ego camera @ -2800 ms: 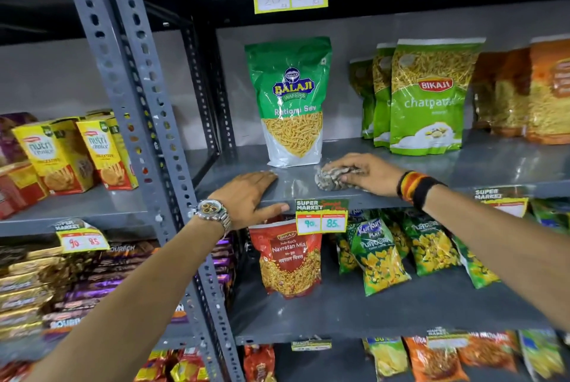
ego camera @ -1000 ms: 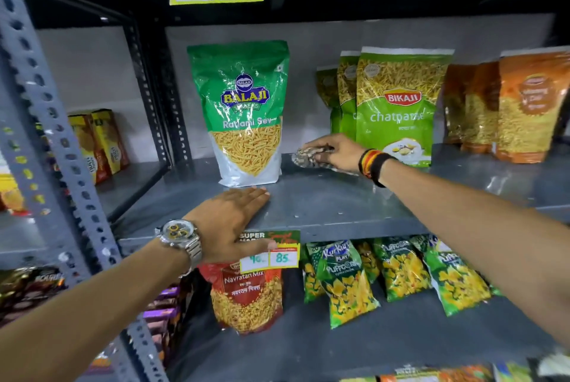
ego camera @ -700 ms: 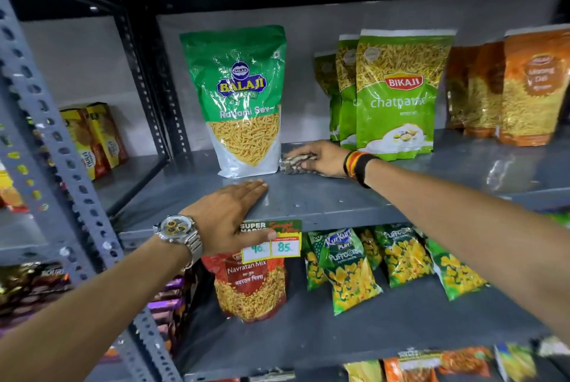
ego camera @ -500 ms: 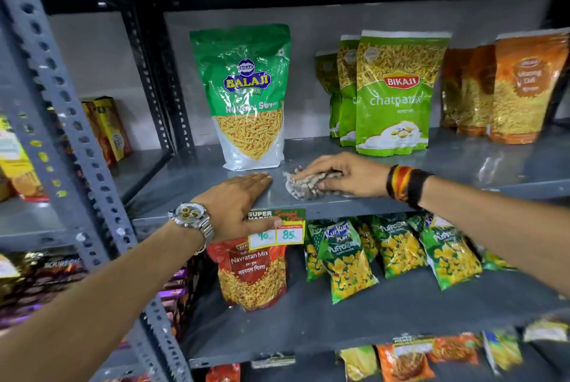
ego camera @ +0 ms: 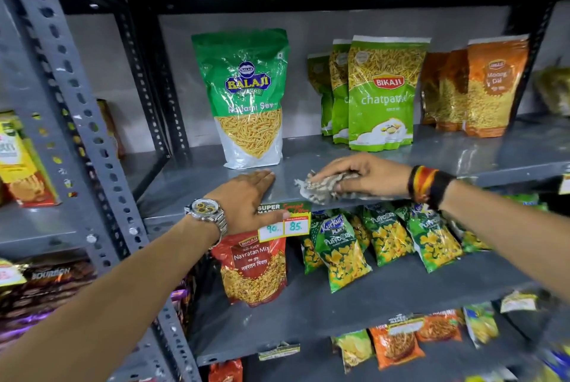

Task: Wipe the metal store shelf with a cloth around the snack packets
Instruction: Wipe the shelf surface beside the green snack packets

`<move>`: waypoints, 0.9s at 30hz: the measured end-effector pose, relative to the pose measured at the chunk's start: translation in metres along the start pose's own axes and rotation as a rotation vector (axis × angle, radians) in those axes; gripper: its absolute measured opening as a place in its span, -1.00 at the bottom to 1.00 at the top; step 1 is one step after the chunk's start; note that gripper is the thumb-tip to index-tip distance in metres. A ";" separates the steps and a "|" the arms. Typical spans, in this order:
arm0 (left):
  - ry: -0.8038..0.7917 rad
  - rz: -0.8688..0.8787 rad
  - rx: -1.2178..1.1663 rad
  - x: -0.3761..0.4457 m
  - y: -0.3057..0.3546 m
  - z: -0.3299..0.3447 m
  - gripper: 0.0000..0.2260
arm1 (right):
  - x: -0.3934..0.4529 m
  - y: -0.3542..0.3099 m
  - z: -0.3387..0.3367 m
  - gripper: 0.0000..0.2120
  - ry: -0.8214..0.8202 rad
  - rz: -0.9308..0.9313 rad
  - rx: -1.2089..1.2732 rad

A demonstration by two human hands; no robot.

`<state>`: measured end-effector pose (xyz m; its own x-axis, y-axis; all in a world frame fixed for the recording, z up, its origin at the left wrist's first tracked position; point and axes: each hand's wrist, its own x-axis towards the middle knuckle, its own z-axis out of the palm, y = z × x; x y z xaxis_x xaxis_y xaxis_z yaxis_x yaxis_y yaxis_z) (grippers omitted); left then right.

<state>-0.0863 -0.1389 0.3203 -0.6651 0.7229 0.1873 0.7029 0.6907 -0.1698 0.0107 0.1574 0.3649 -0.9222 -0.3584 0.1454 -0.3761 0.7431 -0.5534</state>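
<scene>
Pressing a crumpled cloth [ego camera: 324,188] onto the grey metal shelf [ego camera: 462,159], our right hand [ego camera: 367,176] lies palm down, fingers [ego camera: 342,165] together over the cloth near the front edge. Our left hand [ego camera: 246,199] rests flat just beside it, fingers together, thumb on a price tag [ego camera: 293,224]. Snack packets [ego camera: 249,97] stand upright behind.
</scene>
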 end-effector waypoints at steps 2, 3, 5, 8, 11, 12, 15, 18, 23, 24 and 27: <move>-0.005 0.006 0.004 0.002 -0.001 -0.002 0.04 | -0.015 0.006 -0.023 -0.58 0.086 0.051 0.042; -0.004 0.011 0.005 0.003 0.001 -0.004 0.02 | -0.017 0.012 -0.037 -0.58 0.182 0.072 0.075; 0.011 0.009 -0.013 0.007 0.011 -0.009 -0.02 | -0.015 0.029 -0.063 -0.58 0.339 0.098 0.092; 0.025 0.012 -0.032 0.018 0.042 -0.014 -0.03 | 0.002 0.050 -0.085 -0.62 0.394 0.149 0.018; 0.004 0.008 0.000 0.034 0.071 -0.015 -0.02 | 0.026 0.064 -0.086 -0.63 0.340 0.155 0.003; 0.000 -0.004 0.010 0.038 0.076 -0.014 -0.03 | 0.034 0.068 -0.083 -0.63 0.308 0.138 -0.014; 0.015 -0.040 0.019 0.044 0.080 -0.011 -0.06 | 0.059 0.079 -0.074 -0.63 0.232 0.056 -0.080; 0.028 -0.064 0.003 0.043 0.081 -0.010 -0.05 | 0.081 0.087 -0.065 -0.64 0.170 -0.016 -0.089; 0.030 -0.077 0.006 0.043 0.083 -0.010 -0.09 | 0.092 0.109 -0.054 -0.64 0.145 -0.011 -0.014; 0.029 -0.079 0.006 0.043 0.083 -0.010 -0.10 | 0.090 0.111 -0.055 -0.64 0.147 -0.019 0.012; 0.022 -0.067 0.008 0.043 0.083 -0.011 -0.09 | 0.076 0.109 -0.059 -0.63 0.101 -0.052 0.089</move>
<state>-0.0538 -0.0505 0.3253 -0.7044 0.6748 0.2201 0.6551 0.7375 -0.1641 -0.1053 0.2442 0.3642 -0.9077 -0.3330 0.2552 -0.4182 0.6705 -0.6128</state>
